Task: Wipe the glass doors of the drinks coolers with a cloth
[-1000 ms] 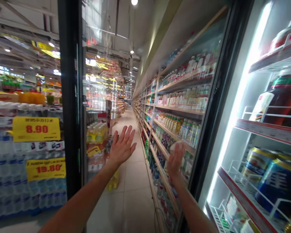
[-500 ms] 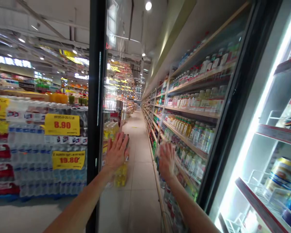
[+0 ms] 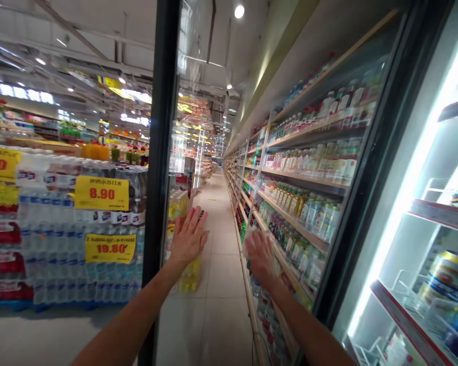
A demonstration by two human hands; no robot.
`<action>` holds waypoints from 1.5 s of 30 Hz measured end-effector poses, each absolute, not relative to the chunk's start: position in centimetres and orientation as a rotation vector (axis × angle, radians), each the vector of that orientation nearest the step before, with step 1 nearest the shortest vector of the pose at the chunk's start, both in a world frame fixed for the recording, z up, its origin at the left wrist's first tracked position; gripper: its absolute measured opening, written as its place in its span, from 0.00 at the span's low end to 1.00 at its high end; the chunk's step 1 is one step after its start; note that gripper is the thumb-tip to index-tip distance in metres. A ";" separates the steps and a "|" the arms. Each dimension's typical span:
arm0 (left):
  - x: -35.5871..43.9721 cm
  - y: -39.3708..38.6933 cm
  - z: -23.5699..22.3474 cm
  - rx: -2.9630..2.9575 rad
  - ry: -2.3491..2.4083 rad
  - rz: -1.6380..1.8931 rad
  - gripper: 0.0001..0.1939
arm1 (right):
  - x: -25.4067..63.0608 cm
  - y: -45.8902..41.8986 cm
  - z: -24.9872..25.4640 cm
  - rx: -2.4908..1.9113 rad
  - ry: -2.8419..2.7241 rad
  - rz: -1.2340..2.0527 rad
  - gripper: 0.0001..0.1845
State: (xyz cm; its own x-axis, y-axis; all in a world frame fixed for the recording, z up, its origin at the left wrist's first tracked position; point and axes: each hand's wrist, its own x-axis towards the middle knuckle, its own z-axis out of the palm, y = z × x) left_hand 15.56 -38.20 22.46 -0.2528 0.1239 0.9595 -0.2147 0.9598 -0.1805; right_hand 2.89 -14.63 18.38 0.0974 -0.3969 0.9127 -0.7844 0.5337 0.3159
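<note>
My left hand (image 3: 189,236) is pressed flat, fingers spread, against a glass cooler door (image 3: 209,127). My right hand (image 3: 260,256) rests on the same pane to the right, slightly blurred, with a pale smear on the glass around it. Neither hand holds anything. A black vertical door frame (image 3: 160,152) stands just left of my left hand. Behind the glass, a long wall of shelved bottled drinks (image 3: 293,203) recedes down the aisle.
Inside the lit cooler at right, a white wire shelf with a red price edge (image 3: 408,320) holds cans (image 3: 448,279). A stack of bottled water with yellow price signs (image 3: 101,193) stands at left. A tiled aisle floor (image 3: 209,325) runs ahead.
The black door frame sits farther right in view than a second ago. My right hand has slid left on the glass, closer to my left hand.
</note>
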 end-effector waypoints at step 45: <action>15.8 -37.7 22.8 0.053 -1.757 0.301 0.33 | 3.6 -18.7 29.1 1.198 -1.356 0.291 0.25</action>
State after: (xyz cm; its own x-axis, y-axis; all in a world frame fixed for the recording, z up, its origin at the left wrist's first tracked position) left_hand 15.80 -37.72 22.78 -0.2096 0.1296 0.9692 -0.2002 0.9645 -0.1722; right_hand 3.58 -18.71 29.08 0.2792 -0.4555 0.8454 -0.7623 0.4302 0.4835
